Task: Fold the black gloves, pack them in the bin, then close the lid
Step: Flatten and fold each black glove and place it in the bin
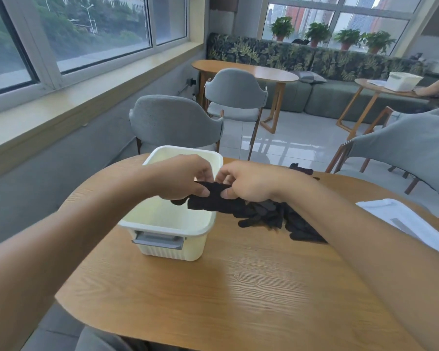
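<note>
A rounded wooden table (238,287) with a light oak grain carried everything. A cream plastic bin (173,239), open at the top, with a grey latch handle on its near end, stood on the left part of the tabletop. Just right of it lay a loose heap of black gloves (284,219). One more black glove (300,168) lay apart at the far edge. The white lid (406,221) rested flat at the right edge.

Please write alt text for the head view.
Both hands, left hand and right hand, pinch a black glove above an open cream bin on a wooden table. More gloves lie beside it.
</note>
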`<state>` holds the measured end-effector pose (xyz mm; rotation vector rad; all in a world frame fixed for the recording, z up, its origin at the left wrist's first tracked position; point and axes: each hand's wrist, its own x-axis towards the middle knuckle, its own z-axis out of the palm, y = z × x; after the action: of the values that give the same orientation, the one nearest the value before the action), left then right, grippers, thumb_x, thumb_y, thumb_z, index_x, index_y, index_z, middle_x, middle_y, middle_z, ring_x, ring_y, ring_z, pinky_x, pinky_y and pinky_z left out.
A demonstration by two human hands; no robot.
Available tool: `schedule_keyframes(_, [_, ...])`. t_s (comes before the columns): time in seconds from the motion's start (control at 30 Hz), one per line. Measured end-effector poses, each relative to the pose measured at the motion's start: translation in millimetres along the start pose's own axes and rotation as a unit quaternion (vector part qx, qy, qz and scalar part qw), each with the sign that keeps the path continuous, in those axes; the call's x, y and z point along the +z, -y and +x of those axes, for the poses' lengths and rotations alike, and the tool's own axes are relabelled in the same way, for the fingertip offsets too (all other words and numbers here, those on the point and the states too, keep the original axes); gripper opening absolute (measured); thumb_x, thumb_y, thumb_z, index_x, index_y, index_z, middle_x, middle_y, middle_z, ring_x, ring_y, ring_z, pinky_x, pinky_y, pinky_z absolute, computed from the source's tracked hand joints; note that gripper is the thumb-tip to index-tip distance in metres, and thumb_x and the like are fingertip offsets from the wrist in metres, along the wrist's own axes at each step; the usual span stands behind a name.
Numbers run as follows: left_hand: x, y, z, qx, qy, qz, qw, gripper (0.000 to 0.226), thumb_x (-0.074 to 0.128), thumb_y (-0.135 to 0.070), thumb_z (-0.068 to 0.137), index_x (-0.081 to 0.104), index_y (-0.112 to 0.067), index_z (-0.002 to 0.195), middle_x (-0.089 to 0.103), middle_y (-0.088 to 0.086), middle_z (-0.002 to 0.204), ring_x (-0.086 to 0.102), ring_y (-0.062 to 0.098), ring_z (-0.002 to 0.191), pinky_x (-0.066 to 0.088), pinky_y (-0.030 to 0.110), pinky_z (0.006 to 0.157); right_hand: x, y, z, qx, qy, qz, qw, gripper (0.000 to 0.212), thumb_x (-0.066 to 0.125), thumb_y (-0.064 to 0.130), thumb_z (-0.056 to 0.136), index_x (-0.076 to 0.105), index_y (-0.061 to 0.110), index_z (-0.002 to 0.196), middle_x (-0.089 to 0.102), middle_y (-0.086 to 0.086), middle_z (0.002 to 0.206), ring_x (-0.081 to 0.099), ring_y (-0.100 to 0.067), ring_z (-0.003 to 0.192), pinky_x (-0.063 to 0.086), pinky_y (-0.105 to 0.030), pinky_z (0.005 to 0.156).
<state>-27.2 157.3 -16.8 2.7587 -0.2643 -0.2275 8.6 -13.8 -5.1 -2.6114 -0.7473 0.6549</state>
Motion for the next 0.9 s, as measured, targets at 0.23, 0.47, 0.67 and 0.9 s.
schedule_keyframes(0.23, [-2.4,49.6,-0.2,-0.067,0.018,0.032,0.997,0.013,0.067,-0.028,0.094,0.059,-0.03,0.103,0.055,-0.017,0.086,0.058,0.015,0.084,0.042,0.024,0.06,24.9,36.5,45.3,-0.002,0.003,-0.027,1.0,0.034,0.051,0.01,0.099,0.059,0.014,0.132,0.064,-0.01,0.121,0.063,-0.027,0.103,0.055,-0.035,0.082])
schedule_keyframes(0.47, [21.7,86.7,28.8,-0.115,0.072,0.016,0.991,0.025,0.066,-0.016,0.095,0.061,-0.017,0.119,0.065,0.001,0.114,0.058,0.016,0.082,0.04,0.021,0.062,54.1,38.3,110.1,0.07,0.068,0.016,0.995,0.031,0.053,0.006,0.095,0.062,0.004,0.124,0.067,-0.018,0.113,0.07,-0.034,0.096,0.061,-0.045,0.082])
schedule_keyframes(0.67, [48.3,113.8,57.4,-0.131,0.106,0.03,0.985,0.03,0.07,-0.017,0.09,0.065,-0.015,0.12,0.068,0.006,0.115,0.062,0.026,0.103,0.044,0.029,0.082,75.2,36.8,147.5,0.103,0.118,0.015,0.988,0.027,0.048,0.002,0.096,0.059,0.002,0.121,0.061,-0.019,0.112,0.065,-0.038,0.103,0.059,-0.048,0.086])
schedule_keyframes(0.9, [80.1,131.9,75.1,-0.139,0.163,0.065,0.975,0.032,0.073,-0.019,0.087,0.068,-0.01,0.118,0.071,0.009,0.11,0.065,0.029,0.101,0.047,0.032,0.08,105.9,27.9,173.6,0.131,0.181,0.002,0.975,0.035,0.041,-0.005,0.099,0.052,0.001,0.132,0.053,-0.018,0.12,0.058,-0.039,0.116,0.055,-0.048,0.093])
